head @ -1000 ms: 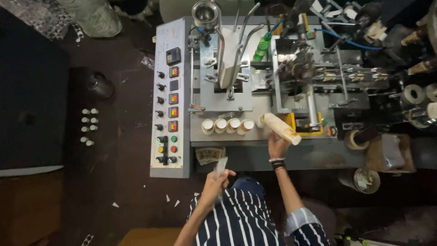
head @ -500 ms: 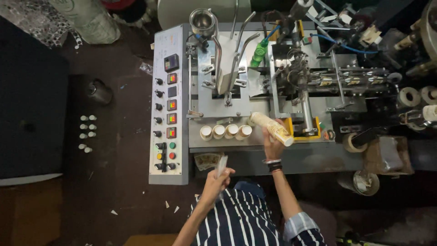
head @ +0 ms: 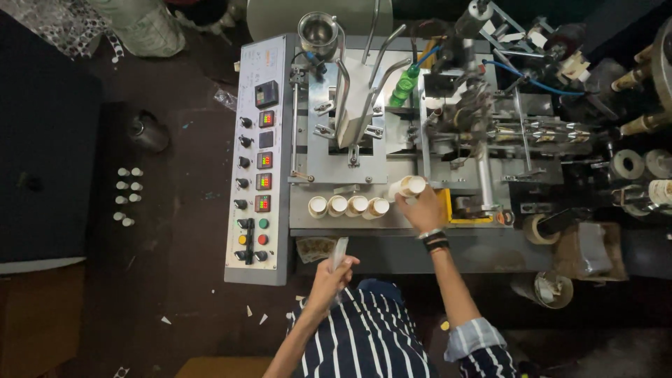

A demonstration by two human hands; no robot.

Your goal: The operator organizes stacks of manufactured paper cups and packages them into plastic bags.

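head view shows the right hand (head: 422,212) closed around a stack of paper cups (head: 407,187) on the machine counter (head: 392,222) beside the cup row (head: 348,206); left hand (head: 334,273) pinches a clear plastic sleeve (head: 338,253); best keep the stack level, grip snug

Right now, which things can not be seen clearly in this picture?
Head view:
- Stack of paper cups: lower part hidden by the right hand.
- Thin clear strip in the left hand: too small to identify.
- Control panel displays: too small to read.
- Rolls: cut by right edge.
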